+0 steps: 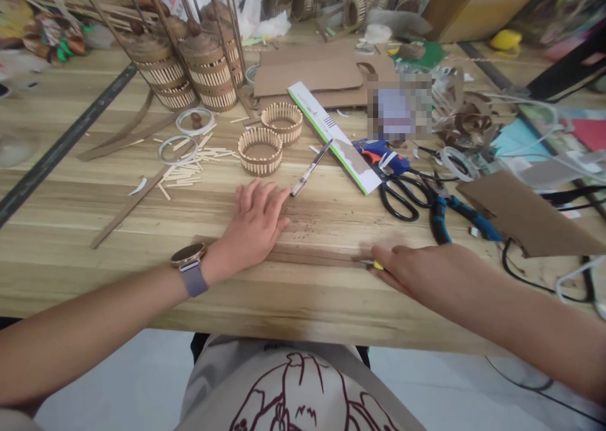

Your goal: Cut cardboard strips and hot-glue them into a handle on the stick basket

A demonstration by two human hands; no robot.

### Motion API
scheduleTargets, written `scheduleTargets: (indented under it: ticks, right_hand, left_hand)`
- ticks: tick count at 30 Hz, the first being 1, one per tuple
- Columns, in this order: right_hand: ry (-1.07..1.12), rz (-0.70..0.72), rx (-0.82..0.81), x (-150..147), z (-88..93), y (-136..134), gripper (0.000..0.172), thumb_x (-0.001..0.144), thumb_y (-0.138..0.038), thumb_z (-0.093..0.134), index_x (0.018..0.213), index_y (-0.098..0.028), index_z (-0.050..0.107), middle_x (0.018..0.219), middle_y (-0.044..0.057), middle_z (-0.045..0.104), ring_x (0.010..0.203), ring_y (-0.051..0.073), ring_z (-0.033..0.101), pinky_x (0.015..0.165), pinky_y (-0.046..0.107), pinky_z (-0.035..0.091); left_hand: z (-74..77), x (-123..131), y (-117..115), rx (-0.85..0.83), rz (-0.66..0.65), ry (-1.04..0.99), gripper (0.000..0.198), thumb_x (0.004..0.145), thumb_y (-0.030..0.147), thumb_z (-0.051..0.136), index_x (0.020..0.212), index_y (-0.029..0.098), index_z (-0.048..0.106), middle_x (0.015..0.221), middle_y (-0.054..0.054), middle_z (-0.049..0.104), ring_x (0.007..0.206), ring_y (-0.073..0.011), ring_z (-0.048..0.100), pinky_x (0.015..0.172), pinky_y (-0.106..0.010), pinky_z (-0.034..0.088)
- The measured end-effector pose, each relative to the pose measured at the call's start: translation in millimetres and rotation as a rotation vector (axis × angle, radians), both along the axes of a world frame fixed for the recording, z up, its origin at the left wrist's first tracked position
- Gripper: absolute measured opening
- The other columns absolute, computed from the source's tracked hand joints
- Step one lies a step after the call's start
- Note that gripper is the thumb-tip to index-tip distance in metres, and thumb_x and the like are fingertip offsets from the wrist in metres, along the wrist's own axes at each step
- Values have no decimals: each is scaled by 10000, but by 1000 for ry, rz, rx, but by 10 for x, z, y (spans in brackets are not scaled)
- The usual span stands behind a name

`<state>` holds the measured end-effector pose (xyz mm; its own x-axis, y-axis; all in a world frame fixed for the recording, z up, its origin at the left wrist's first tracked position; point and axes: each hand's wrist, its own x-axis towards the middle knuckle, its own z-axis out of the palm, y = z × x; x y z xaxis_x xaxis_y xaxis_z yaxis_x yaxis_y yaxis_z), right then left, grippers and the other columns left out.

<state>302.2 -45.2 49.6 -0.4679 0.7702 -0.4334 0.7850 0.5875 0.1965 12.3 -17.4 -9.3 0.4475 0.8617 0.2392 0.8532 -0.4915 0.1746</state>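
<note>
Head view: spreads left hand (253, 229) over brown strip (317, 256) paralleling worktop's near edge (303, 331); clamps right hand (411, 267) on yellow tool (378, 265) at right end.

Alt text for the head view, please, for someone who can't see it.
A person's left hand spreads over a brown strip on a wooden table; the right hand holds a small yellow tool at the strip. Beyond are two slatted round baskets, loose sticks, a pen, scissors and pliers.

Head cam, 1 view, facing fwd & down.
Looks from above wearer's printed shirt (265, 380) over wooden worktable (303, 298); L hand (255, 219) & R hand (407, 268) near, slatted baskets (356, 11) farther, up top.
</note>
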Motion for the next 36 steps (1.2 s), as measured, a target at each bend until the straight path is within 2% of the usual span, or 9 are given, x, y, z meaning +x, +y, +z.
scheduleTargets:
  ticks: [4,7,10,14,20,28,32,36]
  right_hand:
    - [-158,-23,-19,155,67,3,206,981,-299,444,1054,-215,617,743,63,727,591,234,692,424,283,109]
    - [-126,9,-28,337,115,17,209,981,-324,434,1024,-223,612,767,52,738,593,232,684,447,288,108]
    - [-39,-24,-20,424,135,28,262,988,-408,408,931,-226,587,780,35,749,573,210,659,454,281,120]
    - [18,-10,-13,191,141,28,293,1007,-405,369,928,-212,575,775,39,742,587,195,656,456,279,138]
    - [21,46,-75,-300,158,74,229,1007,-349,425,989,-194,593,829,49,745,674,192,684,468,281,139]
    - [-82,51,-99,-396,225,116,209,993,-289,447,1061,-193,620,802,77,745,699,243,709,456,291,158]
    - [-156,-8,-112,-160,251,77,228,977,-259,439,1099,-204,624,799,85,749,661,246,698,451,287,181]
    - [-250,-98,-32,441,235,16,191,947,-273,470,973,-222,653,732,77,737,611,249,681,462,297,206]
  left_hand:
    - [13,5,-6,1,-7,16,475,1017,294,339,1440,81,383,1435,-218,403,1375,-415,276,1123,-690,192]
    - [-2,2,1,19,-8,23,473,1016,290,341,1433,73,394,1423,-220,412,1362,-418,293,1119,-688,203]
    - [-30,2,11,40,-12,16,471,1015,294,347,1431,80,400,1416,-219,416,1359,-423,289,1113,-696,204]
    - [-48,5,17,44,-16,10,468,1014,297,350,1426,81,406,1413,-224,414,1361,-421,282,1115,-696,201]
    - [-38,7,11,55,-7,30,468,1017,302,337,1424,80,399,1413,-209,415,1356,-417,293,1120,-684,209]
    - [-53,-2,9,44,-2,15,476,1013,299,342,1436,84,392,1423,-214,410,1372,-418,268,1123,-695,195]
    - [-56,-12,17,44,-7,13,475,1017,310,337,1432,87,400,1419,-213,422,1369,-418,270,1120,-702,195]
    - [-73,-36,20,49,-16,4,475,1011,306,346,1434,96,396,1419,-215,419,1375,-415,260,1119,-704,193]
